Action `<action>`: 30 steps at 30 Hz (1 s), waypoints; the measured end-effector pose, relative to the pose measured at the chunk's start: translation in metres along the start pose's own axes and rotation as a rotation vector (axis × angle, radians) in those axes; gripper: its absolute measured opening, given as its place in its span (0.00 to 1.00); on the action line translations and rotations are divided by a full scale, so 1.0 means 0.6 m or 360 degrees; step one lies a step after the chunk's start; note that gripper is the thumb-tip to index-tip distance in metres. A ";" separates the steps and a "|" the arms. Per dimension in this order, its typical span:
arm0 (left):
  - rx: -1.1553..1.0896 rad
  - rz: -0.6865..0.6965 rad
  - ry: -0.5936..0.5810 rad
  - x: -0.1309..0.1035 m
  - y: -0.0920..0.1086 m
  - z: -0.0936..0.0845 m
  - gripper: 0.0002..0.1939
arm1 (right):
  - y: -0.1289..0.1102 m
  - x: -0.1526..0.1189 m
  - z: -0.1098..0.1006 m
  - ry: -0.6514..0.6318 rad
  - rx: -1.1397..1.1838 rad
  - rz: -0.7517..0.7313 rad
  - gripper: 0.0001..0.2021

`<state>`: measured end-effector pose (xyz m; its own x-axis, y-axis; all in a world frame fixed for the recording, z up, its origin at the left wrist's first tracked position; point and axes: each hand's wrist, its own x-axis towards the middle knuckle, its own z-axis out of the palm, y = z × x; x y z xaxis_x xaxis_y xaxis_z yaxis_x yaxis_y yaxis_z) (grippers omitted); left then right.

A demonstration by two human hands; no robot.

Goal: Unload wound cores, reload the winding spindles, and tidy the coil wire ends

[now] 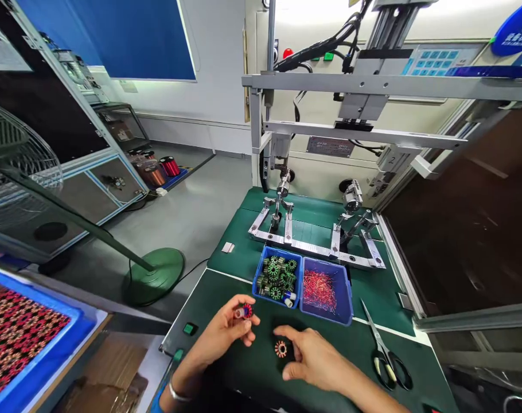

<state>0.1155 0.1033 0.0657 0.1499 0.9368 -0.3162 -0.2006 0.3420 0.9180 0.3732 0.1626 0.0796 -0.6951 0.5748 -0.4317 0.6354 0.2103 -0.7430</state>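
Observation:
My left hand (pixel 230 327) is closed round a small part with a red and blue ringed face (pixel 246 310), held above the green mat. My right hand (pixel 310 357) is spread low over the mat, its thumb and index finger apart. Between those fingertips, a round copper-wound core (pixel 280 349) lies on the mat, with no clear contact with the fingers. Beyond my hands stand a blue bin (pixel 256 285) of green and metal cores and a bluish-purple bin (pixel 347 295) of red wire pieces.
Scissors (pixel 384 350) lie at the right. A metal fixture (pixel 312 248) stands behind the bins, under a machine frame. A green button (pixel 190 328) is near the left edge. At far left is a blue tray (pixel 67 330) full of cores.

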 end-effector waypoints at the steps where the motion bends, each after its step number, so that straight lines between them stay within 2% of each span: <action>1: 0.0128 -0.0040 0.0073 -0.004 -0.008 0.003 0.29 | -0.003 -0.007 -0.020 -0.0052 -0.0156 0.0001 0.39; 2: 0.0285 -0.0064 0.0110 -0.007 -0.014 0.008 0.26 | -0.006 -0.011 -0.041 -0.0108 -0.0303 -0.0010 0.42; 4: 0.0666 -0.0006 0.0100 -0.010 -0.019 0.023 0.20 | -0.019 -0.006 -0.083 -0.0089 -0.0386 -0.0105 0.31; 6: 0.1040 0.0140 0.0061 -0.011 -0.018 0.041 0.16 | -0.036 0.020 -0.116 0.0241 -0.0397 -0.0349 0.17; 7: 0.1180 0.0191 0.0045 -0.011 -0.017 0.050 0.16 | -0.045 0.040 -0.127 0.0444 -0.0450 -0.0488 0.16; 9: 0.1351 0.0193 0.0020 -0.010 -0.014 0.061 0.18 | -0.061 0.085 -0.138 0.0645 -0.0533 -0.0628 0.22; 11: 0.1402 0.0129 -0.0048 -0.010 -0.008 0.060 0.25 | -0.068 0.124 -0.138 0.0719 -0.0579 -0.0694 0.25; 13: 0.1344 0.0149 -0.0118 -0.008 0.003 0.048 0.31 | -0.066 0.145 -0.135 0.0777 -0.0591 -0.0754 0.22; 14: 0.1299 0.0201 -0.0109 -0.005 0.012 0.040 0.31 | -0.062 0.148 -0.135 0.0816 -0.0584 -0.0785 0.19; 15: 0.1263 0.0275 -0.0049 0.000 0.022 0.032 0.27 | -0.056 0.145 -0.135 0.0859 -0.0568 -0.0817 0.17; 17: 0.1286 0.0477 0.0187 0.021 0.046 0.022 0.16 | -0.040 0.128 -0.139 0.0947 -0.0523 -0.0873 0.14; 19: 0.1450 0.0681 0.0406 0.054 0.070 0.022 0.14 | -0.025 0.100 -0.144 0.1017 -0.0487 -0.0921 0.12; 20: 0.1572 0.0749 0.0449 0.073 0.080 0.026 0.16 | -0.019 0.086 -0.146 0.1049 -0.0479 -0.0940 0.10; 23: 0.1915 0.0773 0.0482 0.124 0.096 0.043 0.21 | -0.007 0.048 -0.145 0.1162 -0.0485 -0.0988 0.10; 25: 0.2017 0.0748 0.0493 0.143 0.097 0.050 0.18 | -0.007 0.031 -0.142 0.1232 -0.0498 -0.1009 0.12; 28: 0.1920 0.0824 0.0487 0.151 0.099 0.051 0.13 | -0.013 0.015 -0.140 0.1335 -0.0534 -0.1064 0.12; 30: 0.1662 0.0821 0.0457 0.152 0.106 0.050 0.13 | -0.019 0.007 -0.140 0.1393 -0.0557 -0.1102 0.12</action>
<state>0.1452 0.2081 0.1027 0.0346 0.9735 0.2262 0.7288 -0.1794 0.6608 0.3910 0.2290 0.1292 -0.5472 0.5719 0.6112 0.3643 0.8201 -0.4412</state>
